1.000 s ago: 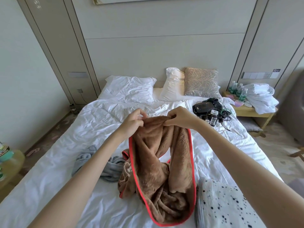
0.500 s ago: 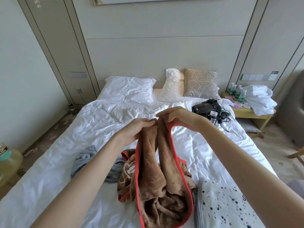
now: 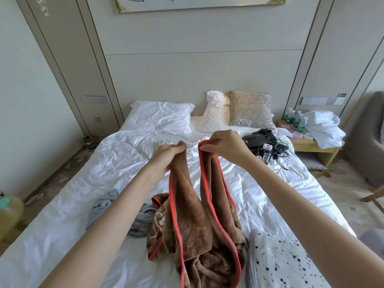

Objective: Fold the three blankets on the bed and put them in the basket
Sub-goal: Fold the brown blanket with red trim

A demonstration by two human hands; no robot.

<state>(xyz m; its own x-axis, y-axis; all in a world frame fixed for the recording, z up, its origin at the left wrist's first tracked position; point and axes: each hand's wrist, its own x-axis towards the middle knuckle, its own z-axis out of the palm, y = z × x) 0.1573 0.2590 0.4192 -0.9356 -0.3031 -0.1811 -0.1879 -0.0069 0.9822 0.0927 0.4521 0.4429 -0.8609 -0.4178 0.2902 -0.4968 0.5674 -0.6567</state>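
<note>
A brown fleece blanket [image 3: 199, 229] with a red border hangs from both my hands above the white bed [image 3: 116, 167]. My left hand [image 3: 168, 154] grips one part of its top edge. My right hand [image 3: 224, 145] pinches the red-trimmed edge a little to the right. The lower part of the blanket lies bunched on the bed. A grey blanket [image 3: 104, 206] lies crumpled to the left, partly behind my left forearm. A white blanket with black dots [image 3: 284, 262] lies at the lower right. No basket is in view.
Pillows [image 3: 160, 117] and a patterned cushion [image 3: 251, 109] lean at the headboard. A black bag with cables [image 3: 264, 144] sits on the bed's right side. A bedside table [image 3: 311, 142] holds bottles and white towels. An armchair stands at far right.
My hands have moved apart and risen slightly, spreading the brown blanket's top edge into two hanging strands. The view tilted up a little.
</note>
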